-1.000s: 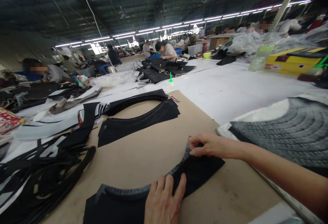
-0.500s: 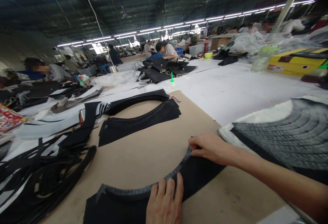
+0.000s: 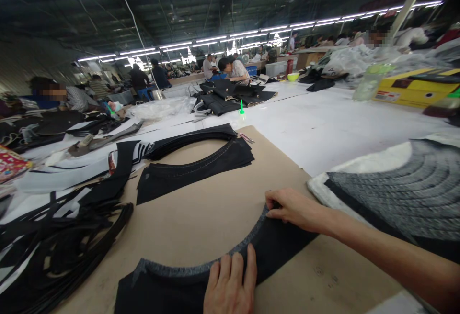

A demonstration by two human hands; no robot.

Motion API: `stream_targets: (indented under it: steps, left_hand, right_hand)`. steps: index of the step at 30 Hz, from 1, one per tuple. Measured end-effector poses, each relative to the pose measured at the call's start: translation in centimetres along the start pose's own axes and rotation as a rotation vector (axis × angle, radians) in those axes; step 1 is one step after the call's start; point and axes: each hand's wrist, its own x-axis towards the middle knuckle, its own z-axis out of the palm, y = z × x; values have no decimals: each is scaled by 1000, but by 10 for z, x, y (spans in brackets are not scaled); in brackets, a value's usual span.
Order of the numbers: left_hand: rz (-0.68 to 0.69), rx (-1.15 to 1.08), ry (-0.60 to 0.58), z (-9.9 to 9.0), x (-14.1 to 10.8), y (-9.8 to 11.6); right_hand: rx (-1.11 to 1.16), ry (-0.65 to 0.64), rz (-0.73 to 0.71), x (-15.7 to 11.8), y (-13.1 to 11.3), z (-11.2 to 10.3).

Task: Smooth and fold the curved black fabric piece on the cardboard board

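Note:
A black curved fabric piece (image 3: 179,290) lies on the tan board (image 3: 201,213) in front of me, a grey band running along its concave edge. My left hand (image 3: 230,283) rests on the fabric just below that band, fingers stretched out. At the far right end of the curve, my right hand (image 3: 287,206) pinches the edge between thumb and fingers. Beyond them on the board sits a stack of black curved pieces (image 3: 194,170), with small pinkish snips (image 3: 246,137) by its corner.
Black strips (image 3: 86,256) are heaped at left. A stack of grey-and-black curved pieces (image 3: 395,194) lies at right. Farther back are a green-tipped bottle (image 3: 242,110), black leather-like pieces (image 3: 230,96), a yellow box (image 3: 413,86) and a plastic jar (image 3: 370,84). Several people work beyond.
Both hands stay almost where they were on the fabric, with only a very slight shift. Nothing has been let go or taken up.

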Motion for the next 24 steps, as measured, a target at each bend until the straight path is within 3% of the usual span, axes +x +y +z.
stream_targets:
  steps: [14, 24]
  left_hand:
    - [-3, 13, 33, 3, -2, 0]
    - [2, 33, 72, 4, -1, 0]
  right_hand:
    - [202, 23, -12, -5, 16, 7]
    - [191, 152, 13, -6, 14, 15]
